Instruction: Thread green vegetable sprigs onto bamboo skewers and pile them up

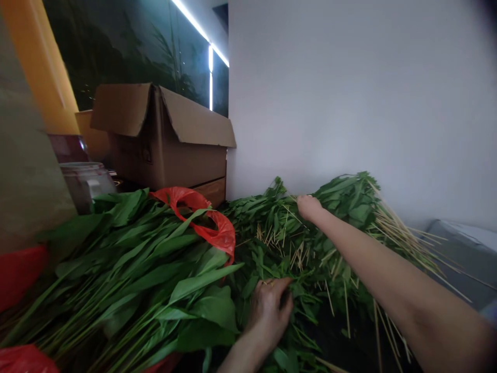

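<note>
Leafy green stalks with pale cut stems lie heaped against the wall. My right hand reaches to the back of this heap, its fingers closed at the leaves; what they grip is too small to make out. Nearer to me, my left hand is low over the leaves at the front of the heap, thumb and fingers curled, with a ring on one finger. Whether it pinches a stem is hidden. Beside it on the left lies a large bunch of broad long leaves, partly in a red plastic bag.
An open cardboard box stands at the back left, with a whitish container beside it. A white wall rises behind the heap. At the far right is a grey object. More red plastic shows at the left edge.
</note>
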`<state>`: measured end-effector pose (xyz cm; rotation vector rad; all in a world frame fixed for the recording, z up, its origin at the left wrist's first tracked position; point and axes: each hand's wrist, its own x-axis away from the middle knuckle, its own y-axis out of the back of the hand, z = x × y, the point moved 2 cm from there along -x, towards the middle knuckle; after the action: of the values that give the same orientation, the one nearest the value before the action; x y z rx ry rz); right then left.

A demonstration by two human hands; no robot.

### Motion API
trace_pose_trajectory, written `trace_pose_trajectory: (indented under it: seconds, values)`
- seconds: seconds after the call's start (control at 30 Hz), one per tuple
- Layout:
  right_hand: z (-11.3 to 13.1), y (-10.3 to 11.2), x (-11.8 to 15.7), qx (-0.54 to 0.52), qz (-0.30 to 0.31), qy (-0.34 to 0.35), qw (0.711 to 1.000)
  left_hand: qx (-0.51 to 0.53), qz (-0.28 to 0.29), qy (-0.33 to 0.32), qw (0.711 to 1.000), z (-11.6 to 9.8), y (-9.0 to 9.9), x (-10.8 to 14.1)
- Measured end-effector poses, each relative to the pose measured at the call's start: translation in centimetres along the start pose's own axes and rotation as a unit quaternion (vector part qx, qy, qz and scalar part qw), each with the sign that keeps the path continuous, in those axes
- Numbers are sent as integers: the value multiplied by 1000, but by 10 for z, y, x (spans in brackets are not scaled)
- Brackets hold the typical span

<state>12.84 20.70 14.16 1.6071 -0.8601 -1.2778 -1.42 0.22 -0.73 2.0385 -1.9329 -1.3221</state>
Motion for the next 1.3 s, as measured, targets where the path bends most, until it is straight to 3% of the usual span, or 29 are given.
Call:
trace_pose_trajectory:
  seconds: [0.2,0.33,0.4,0.47,0.53,0.7,0.8,1.0,1.17,1.3]
  values:
    - [0,64,47,-8,-36,84,996,9,-16,-27,999,6,1,-5]
    - [0,101,123,-34,-70,132,988,14,-8,-52,998,3,1,-7]
    - [1,108,173,-115,-119,174,971,19,15,-68,997,-4,1,-5]
    - [-1,100,220,-188,-94,172,962,17,59,-87,994,-14,2,-3]
    - [-4,75,259,-230,-10,155,961,-2,124,-112,986,-23,2,1]
    - [-15,0,312,-192,155,92,965,-80,247,-176,950,-34,-2,8]
    - [-22,-21,327,-145,169,69,972,-97,266,-172,943,-33,-1,7]
    - [-32,-31,347,-144,155,55,976,-134,278,-161,938,-29,8,1]
    - [-33,-45,352,-87,127,74,985,-264,229,-100,932,-16,15,-5]
    - [-30,-37,346,-91,101,89,987,-290,184,-48,938,-7,18,-6]
